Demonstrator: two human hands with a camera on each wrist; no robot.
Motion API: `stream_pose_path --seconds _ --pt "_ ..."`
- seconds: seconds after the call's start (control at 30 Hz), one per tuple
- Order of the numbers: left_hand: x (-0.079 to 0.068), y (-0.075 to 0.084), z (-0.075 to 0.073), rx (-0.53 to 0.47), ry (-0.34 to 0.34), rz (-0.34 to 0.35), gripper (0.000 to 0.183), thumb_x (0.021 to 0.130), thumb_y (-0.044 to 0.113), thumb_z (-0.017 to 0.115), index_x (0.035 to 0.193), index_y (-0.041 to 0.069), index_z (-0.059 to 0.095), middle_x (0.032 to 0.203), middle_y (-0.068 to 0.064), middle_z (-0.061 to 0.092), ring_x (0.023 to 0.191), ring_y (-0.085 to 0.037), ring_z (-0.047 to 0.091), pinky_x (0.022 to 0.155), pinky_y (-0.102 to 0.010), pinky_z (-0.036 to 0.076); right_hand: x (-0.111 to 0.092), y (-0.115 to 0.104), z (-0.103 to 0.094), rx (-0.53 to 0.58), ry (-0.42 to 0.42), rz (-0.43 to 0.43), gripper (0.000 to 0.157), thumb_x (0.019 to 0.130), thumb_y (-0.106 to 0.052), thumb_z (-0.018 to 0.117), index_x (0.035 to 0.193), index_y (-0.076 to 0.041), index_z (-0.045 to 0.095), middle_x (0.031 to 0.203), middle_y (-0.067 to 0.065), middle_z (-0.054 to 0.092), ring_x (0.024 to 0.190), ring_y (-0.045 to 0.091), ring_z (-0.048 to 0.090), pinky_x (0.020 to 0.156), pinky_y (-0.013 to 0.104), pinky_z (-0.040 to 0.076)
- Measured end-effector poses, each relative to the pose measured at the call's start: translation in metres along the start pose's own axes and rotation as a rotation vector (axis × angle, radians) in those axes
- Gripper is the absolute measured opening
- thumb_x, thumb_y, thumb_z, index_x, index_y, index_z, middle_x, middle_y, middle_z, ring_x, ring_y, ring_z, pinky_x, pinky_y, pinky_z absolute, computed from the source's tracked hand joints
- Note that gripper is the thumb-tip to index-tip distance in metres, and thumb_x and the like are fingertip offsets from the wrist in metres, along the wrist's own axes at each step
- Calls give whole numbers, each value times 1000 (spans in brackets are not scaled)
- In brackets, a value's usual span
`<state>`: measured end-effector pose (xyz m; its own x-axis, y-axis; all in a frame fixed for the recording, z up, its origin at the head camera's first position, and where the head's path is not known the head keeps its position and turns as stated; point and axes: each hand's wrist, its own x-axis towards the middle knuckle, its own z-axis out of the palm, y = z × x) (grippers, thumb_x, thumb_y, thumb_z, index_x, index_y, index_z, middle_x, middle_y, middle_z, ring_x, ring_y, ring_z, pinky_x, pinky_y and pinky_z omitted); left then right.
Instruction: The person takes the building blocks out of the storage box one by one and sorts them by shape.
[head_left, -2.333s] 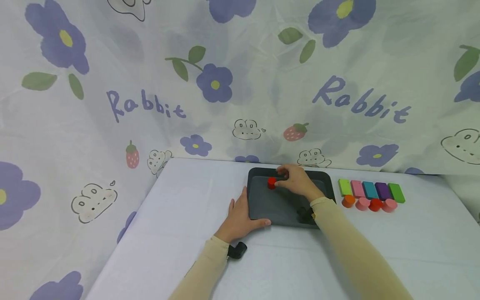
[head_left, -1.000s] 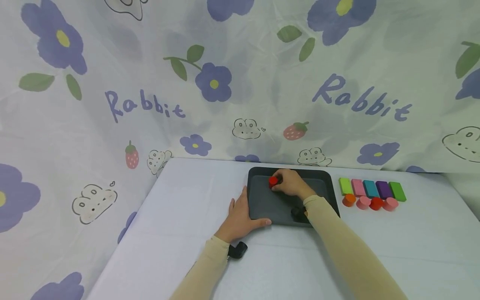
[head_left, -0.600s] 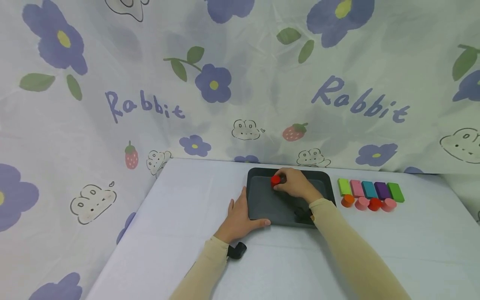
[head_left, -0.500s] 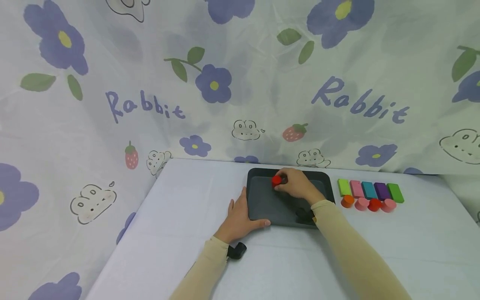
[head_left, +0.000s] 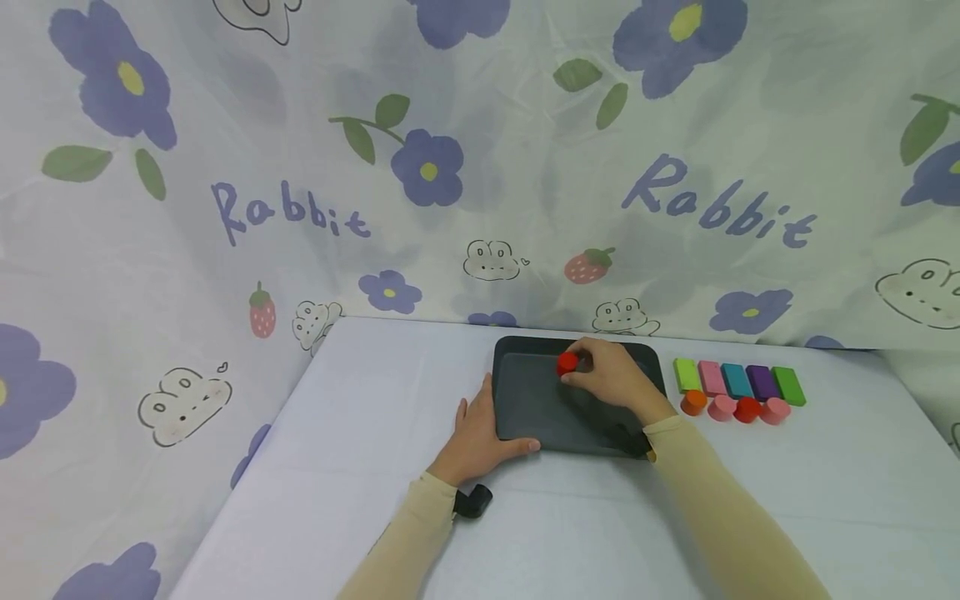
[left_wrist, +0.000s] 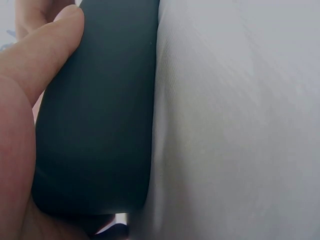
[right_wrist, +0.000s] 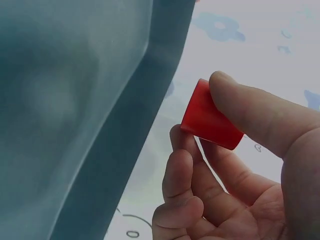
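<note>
My right hand (head_left: 611, 373) pinches a red cylinder block (head_left: 567, 363) between thumb and fingers, over the grey tray (head_left: 525, 408). In the right wrist view the thumb lies on one side of the red block (right_wrist: 210, 117) and fingertips support the other, beside the tray wall (right_wrist: 125, 125). My left hand (head_left: 477, 437) rests at the tray's near left corner, fingers straight along its left side and thumb along the front edge. The left wrist view shows that thumb (left_wrist: 45, 47) against the tray's outer wall (left_wrist: 100, 115).
Right of the tray stands a row of flat blocks: lime (head_left: 686, 376), pink (head_left: 712, 379), teal (head_left: 737, 381), purple (head_left: 763, 383) and green (head_left: 789, 386). In front of them are cylinders, orange (head_left: 693, 403), red (head_left: 747, 410) and two pink (head_left: 722, 407). A patterned curtain (head_left: 420, 250) hangs behind the table.
My right fingers, spread beside the red cylinder block at first, have closed on it. Hand and block have since shifted right over the tray. My left hand has stayed in place.
</note>
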<state>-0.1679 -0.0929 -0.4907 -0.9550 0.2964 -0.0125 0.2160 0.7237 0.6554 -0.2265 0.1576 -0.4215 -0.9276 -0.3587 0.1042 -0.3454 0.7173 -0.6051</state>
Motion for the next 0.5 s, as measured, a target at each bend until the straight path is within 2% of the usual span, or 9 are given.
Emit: stream_pose_path --seconds 0.23,0.5 --pt "0 -1 1 -5 2 -2 129 78 67 75 160 0 2 166 -16 13 152 -29 19 121 -56 -2 -15 5 -8 -15 28 7 33 88 -20 78 116 -5 67 94 3 66 83 20 57 73 35 48" --pt "-1 -1 0 -6 7 4 129 78 66 76 160 -1 1 166 -17 13 152 -29 18 121 -56 -2 -29 11 -13 -24 91 -5 33 87 -18 79 115 -4 66 94 5 67 87 23 58 74 36 49"
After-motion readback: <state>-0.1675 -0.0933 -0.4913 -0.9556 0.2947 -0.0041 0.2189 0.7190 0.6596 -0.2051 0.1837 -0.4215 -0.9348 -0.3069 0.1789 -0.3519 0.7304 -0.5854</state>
